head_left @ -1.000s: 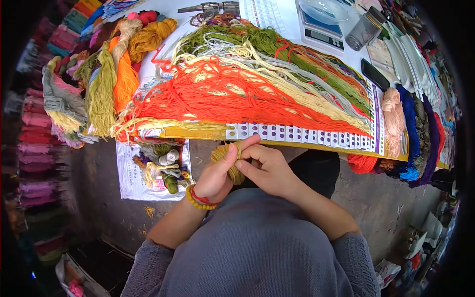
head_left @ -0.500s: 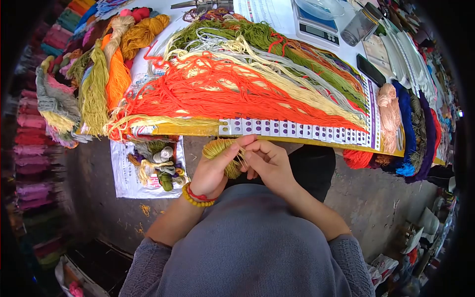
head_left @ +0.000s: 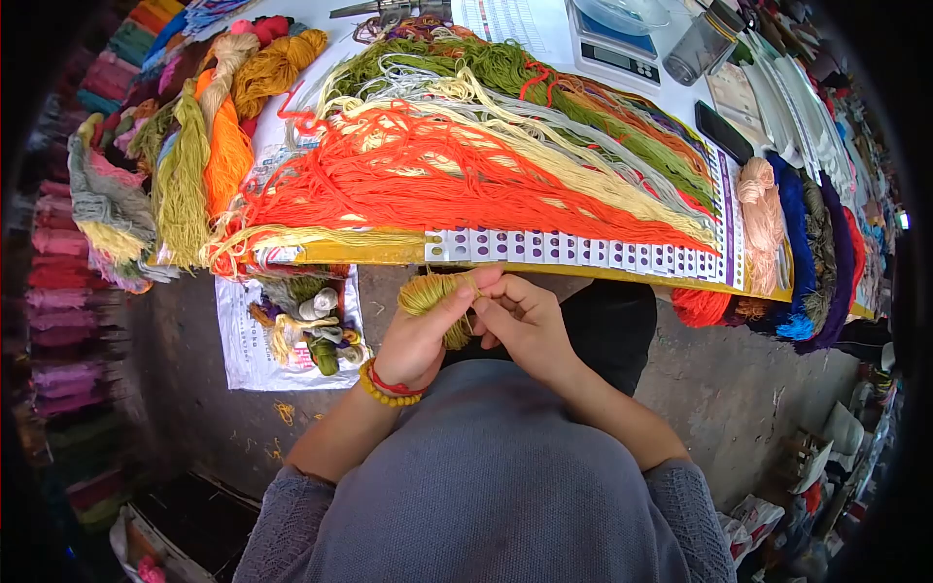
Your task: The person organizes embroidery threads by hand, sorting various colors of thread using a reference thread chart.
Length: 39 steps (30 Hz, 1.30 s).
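Note:
A yellow-green skein of thread [head_left: 424, 293] is gripped in my left hand [head_left: 425, 330], just in front of the table edge. My right hand [head_left: 525, 324] is closed at the skein's right side, its thumb and fingers pinching strands of the thread close to my left fingertips. The far part of the skein loops out past my left thumb, while the pinched ends are mostly hidden by my fingers. Right behind my hands, a row of white cards with punched holes [head_left: 573, 251] lines the table edge, with red threads [head_left: 466, 199] fanned out from it.
Hanks of coloured yarn [head_left: 229, 155] hang over the table's left side. A digital scale [head_left: 614, 58], a jar [head_left: 702, 47] and a black phone [head_left: 723, 132] stand at the back right. Below, a white bag [head_left: 251, 340] with small yarn bundles lies on the left.
My fingertips have drawn closer together, and the strands stretched between them show less. The view has shifted slightly. The skein stays in my left hand.

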Available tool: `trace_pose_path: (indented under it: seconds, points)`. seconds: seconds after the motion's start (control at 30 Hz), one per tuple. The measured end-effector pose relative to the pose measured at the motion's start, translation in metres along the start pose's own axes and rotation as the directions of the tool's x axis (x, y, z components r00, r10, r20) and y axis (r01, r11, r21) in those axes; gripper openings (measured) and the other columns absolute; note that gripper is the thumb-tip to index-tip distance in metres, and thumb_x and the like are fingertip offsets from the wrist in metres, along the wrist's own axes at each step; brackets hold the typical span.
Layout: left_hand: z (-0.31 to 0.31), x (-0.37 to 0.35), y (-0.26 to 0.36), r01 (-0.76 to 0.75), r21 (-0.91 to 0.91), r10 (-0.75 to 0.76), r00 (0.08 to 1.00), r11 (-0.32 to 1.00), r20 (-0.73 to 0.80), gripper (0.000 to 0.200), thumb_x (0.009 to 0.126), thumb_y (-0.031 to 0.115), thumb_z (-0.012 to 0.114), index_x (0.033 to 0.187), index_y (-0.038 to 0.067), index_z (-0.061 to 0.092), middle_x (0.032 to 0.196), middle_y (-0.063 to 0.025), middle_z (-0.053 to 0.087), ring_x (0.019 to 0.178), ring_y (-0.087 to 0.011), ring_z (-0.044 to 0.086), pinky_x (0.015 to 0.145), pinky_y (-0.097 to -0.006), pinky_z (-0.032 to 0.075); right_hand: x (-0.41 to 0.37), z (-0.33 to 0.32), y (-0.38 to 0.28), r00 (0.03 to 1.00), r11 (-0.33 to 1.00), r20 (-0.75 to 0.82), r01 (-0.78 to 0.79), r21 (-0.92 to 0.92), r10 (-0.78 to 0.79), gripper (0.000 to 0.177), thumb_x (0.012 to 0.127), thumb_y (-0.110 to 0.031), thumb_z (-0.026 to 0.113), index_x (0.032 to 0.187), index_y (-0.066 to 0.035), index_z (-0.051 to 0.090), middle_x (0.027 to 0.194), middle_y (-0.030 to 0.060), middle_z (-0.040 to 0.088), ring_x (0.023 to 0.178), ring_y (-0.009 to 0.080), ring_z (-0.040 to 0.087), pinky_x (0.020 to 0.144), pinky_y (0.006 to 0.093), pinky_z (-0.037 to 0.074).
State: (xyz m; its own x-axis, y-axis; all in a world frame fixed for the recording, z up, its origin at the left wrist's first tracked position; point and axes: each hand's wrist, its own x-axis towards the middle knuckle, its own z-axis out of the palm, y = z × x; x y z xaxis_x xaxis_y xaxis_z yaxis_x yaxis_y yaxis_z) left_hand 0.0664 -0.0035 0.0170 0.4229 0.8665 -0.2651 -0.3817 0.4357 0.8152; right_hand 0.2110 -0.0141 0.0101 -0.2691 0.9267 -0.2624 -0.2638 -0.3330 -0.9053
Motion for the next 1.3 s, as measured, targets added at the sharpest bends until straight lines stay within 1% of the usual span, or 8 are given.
trace_pose_path:
  seconds: [0.13, 0.23, 0.43, 0.57, 0.7, 0.83, 1.03, 1.3]
  points:
    - [-0.002, 0.000, -0.006, -0.075, 0.078, 0.080, 0.995, 0.994, -0.059, 0.028, 0.090, 0.015, 0.044, 0.108, -0.004, 0.054, 0.114, -0.0132, 0.053, 0.100, -0.0186, 0.052, 0.085, -0.0316, 0.041, -0.001, -0.002, 0.009, 1.000, 1.000, -0.001, 0.014, 0.019, -0.014, 0.010, 0.086, -0.011, 0.053, 0.090, -0.002, 0.054, 0.074, 0.0017, 0.056, 0.059, 0.0063, 0.051, 0.053, 0.0193, 0.042]
    - [0.001, -0.001, -0.008, -0.135, -0.008, 0.133, 0.985, 0.991, -0.105, 0.020, 0.087, 0.010, 0.050, 0.101, -0.002, 0.059, 0.106, -0.0096, 0.058, 0.093, -0.0136, 0.054, 0.080, -0.0272, 0.043, -0.002, -0.002, 0.012, 0.997, 0.997, -0.047, 0.063, -0.039, -0.065, 0.009, 0.086, -0.010, 0.052, 0.089, -0.002, 0.055, 0.074, 0.0018, 0.057, 0.059, 0.0063, 0.051, 0.053, 0.0194, 0.042]
    - [0.001, -0.001, -0.007, -0.124, -0.025, 0.119, 0.982, 0.992, -0.145, 0.016, 0.087, 0.007, 0.048, 0.094, -0.003, 0.059, 0.104, -0.0128, 0.058, 0.094, -0.0159, 0.054, 0.082, -0.0289, 0.042, -0.002, -0.001, 0.010, 0.999, 0.981, -0.043, 0.015, 0.195, -0.007, 0.007, 0.083, -0.007, 0.052, 0.087, -0.002, 0.055, 0.075, 0.0021, 0.056, 0.057, 0.0076, 0.051, 0.053, 0.0207, 0.042]
    - [-0.001, 0.000, -0.012, -0.229, 0.164, 0.251, 0.960, 0.959, -0.127, 0.015, 0.084, 0.000, 0.046, 0.092, -0.004, 0.059, 0.102, -0.0137, 0.059, 0.093, -0.0165, 0.055, 0.082, -0.0287, 0.042, -0.002, -0.001, 0.012, 1.000, 0.989, -0.015, -0.004, 0.147, 0.006, 0.009, 0.083, -0.012, 0.054, 0.084, -0.003, 0.056, 0.068, 0.0005, 0.054, 0.056, 0.0062, 0.049, 0.051, 0.0195, 0.040]
    - [0.001, -0.004, -0.011, -0.202, 0.216, 0.231, 0.965, 0.955, -0.122, 0.017, 0.082, -0.003, 0.045, 0.093, -0.005, 0.058, 0.104, -0.0138, 0.058, 0.091, -0.0167, 0.056, 0.080, -0.0280, 0.044, -0.002, 0.000, 0.016, 1.000, 0.995, -0.019, 0.016, 0.099, -0.015, 0.012, 0.085, -0.015, 0.054, 0.083, -0.003, 0.055, 0.068, -0.0008, 0.052, 0.055, 0.0052, 0.045, 0.049, 0.0191, 0.037]
    - [0.005, -0.004, -0.006, -0.140, 0.044, 0.145, 0.979, 0.989, -0.142, 0.021, 0.083, -0.001, 0.045, 0.100, -0.004, 0.057, 0.103, -0.0128, 0.058, 0.089, -0.0165, 0.056, 0.079, -0.0274, 0.044, -0.002, -0.004, 0.015, 1.000, 0.992, -0.024, -0.015, 0.125, 0.018, 0.011, 0.085, -0.015, 0.052, 0.084, -0.004, 0.054, 0.068, 0.0001, 0.053, 0.055, 0.0057, 0.046, 0.049, 0.0191, 0.038]
    - [0.009, -0.003, -0.005, -0.100, 0.061, 0.111, 0.970, 0.993, -0.217, 0.021, 0.085, 0.005, 0.049, 0.103, -0.005, 0.056, 0.082, -0.0048, 0.059, 0.075, -0.0101, 0.055, 0.069, -0.0220, 0.042, -0.003, -0.005, 0.014, 0.999, 0.993, -0.001, -0.042, 0.113, 0.042, 0.009, 0.085, -0.013, 0.053, 0.087, -0.004, 0.054, 0.071, 0.0016, 0.055, 0.055, 0.0063, 0.049, 0.050, 0.0191, 0.040]
    - [0.001, -0.002, -0.004, -0.079, -0.035, 0.070, 0.979, 0.996, -0.193, 0.023, 0.084, 0.006, 0.051, 0.105, -0.003, 0.055, 0.075, -0.0030, 0.057, 0.064, -0.0068, 0.050, 0.059, -0.0199, 0.039, -0.003, -0.007, 0.011, 0.995, 0.989, 0.034, -0.101, 0.113, 0.098, 0.008, 0.084, -0.010, 0.051, 0.087, -0.003, 0.052, 0.069, 0.0061, 0.058, 0.054, 0.0102, 0.053, 0.051, 0.0214, 0.044]
